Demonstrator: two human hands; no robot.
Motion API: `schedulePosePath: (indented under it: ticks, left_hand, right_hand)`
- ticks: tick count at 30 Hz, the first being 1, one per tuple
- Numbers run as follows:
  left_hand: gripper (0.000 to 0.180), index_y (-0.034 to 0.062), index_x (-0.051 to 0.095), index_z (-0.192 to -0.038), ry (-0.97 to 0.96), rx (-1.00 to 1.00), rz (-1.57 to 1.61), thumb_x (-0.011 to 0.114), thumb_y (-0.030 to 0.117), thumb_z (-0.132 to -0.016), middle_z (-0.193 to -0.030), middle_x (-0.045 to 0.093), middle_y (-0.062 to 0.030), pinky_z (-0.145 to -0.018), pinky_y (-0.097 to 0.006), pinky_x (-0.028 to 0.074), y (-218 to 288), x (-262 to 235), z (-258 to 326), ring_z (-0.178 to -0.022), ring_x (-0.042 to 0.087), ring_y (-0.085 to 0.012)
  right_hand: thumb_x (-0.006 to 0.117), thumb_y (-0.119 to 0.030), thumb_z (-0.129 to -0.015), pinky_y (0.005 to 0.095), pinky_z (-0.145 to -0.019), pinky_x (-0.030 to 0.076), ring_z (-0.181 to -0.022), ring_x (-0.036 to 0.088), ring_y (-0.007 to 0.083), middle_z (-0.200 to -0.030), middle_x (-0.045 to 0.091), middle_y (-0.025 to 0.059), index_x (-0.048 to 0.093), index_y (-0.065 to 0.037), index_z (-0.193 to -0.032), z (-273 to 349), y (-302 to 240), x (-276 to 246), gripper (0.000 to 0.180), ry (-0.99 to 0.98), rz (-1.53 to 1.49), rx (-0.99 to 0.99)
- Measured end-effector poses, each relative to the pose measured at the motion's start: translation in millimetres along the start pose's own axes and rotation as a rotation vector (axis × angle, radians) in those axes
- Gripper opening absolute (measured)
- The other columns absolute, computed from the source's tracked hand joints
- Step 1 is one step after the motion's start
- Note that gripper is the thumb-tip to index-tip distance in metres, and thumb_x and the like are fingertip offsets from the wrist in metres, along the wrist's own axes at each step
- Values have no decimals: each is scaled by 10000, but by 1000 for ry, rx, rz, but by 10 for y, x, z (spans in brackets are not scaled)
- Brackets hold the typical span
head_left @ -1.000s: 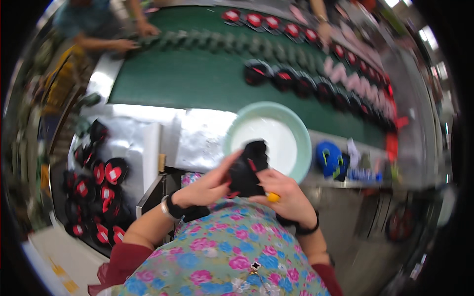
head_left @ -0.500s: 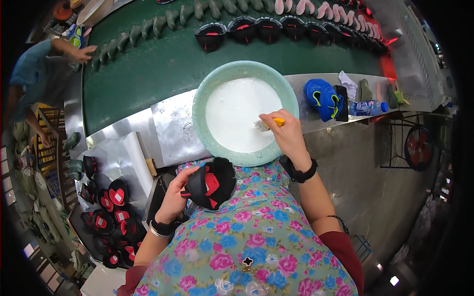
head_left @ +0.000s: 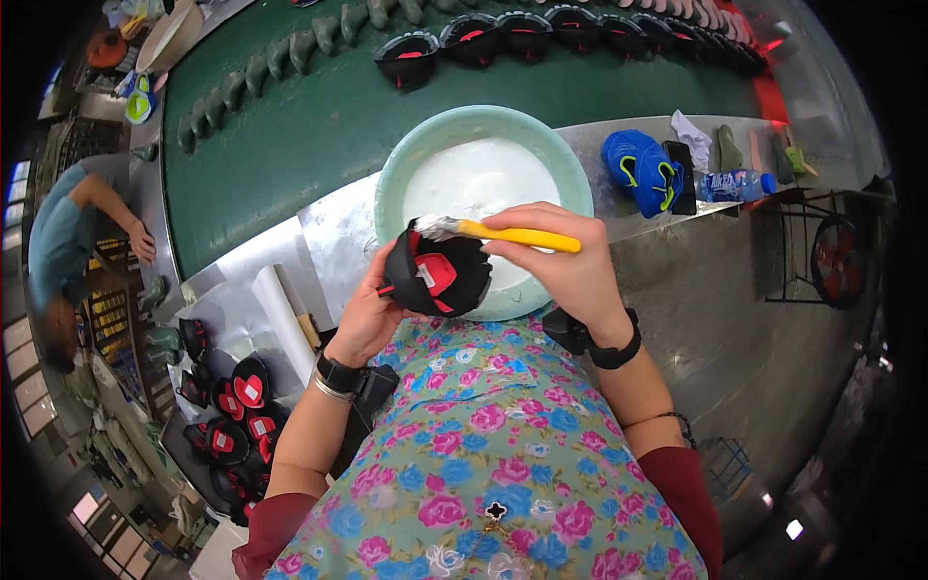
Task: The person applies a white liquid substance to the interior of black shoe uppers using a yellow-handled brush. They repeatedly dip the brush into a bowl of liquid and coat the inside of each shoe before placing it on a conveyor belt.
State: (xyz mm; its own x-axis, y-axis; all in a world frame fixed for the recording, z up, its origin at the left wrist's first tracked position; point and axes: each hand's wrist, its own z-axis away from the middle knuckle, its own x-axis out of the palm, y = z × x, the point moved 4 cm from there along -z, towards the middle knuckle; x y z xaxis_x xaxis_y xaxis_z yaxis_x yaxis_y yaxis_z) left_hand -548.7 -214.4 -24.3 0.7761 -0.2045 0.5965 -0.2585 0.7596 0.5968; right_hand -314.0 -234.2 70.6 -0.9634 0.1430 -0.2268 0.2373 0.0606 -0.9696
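Note:
My left hand (head_left: 365, 317) is closed round a black shoe upper (head_left: 418, 278) with a red lining, its opening facing up. In my right hand (head_left: 572, 271) is a brush with a yellow handle (head_left: 532, 238). Its white-coated bristles (head_left: 435, 228) meet the upper's far rim; the exact contact is hard to make out. Behind both hands stands a pale green basin (head_left: 387, 184) holding white liquid (head_left: 483, 179). The upper and my right hand overlap the basin's near side.
Green shoe lasts (head_left: 301, 50) and black shoe uppers (head_left: 523, 37) line the green belt (head_left: 290, 159). Blue shoes (head_left: 640, 174) and a bottle (head_left: 735, 185) sit on the right metal ledge. More black-red uppers (head_left: 249, 385) fill a tray at left. A co-worker in blue (head_left: 72, 217) bends at far left.
My right hand has lifted the brush out of the basin and across to the upper. My left hand has raised the upper toward the basin. The co-worker's arm has drawn back from the lasts.

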Motion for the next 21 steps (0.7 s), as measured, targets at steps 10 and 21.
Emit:
schedulePosePath:
  ticks: [10,21]
  left_hand:
    - [516,140,353,-1428,61,203,-99,491,34,-942,-1320,519,-83,-925,-361,523,85,36,-142,-1153,566,-200]
    - [390,69,421,-1349,-56,194,66,407,87,-960,-1178,594,-103,-780,-326,554,208,78,-253,-1013,618,-223]
  right_hand:
    - [762,-180,-781,218,-516,457,-554,589,72,-602,641,44,683,10,-766,85,310,-44,206,138,137,396]
    - [757,-171,-781,222,-527,464,-569,606,80,-624,651,50,686,3,-779,-8,185,-177,187,133,76,373]
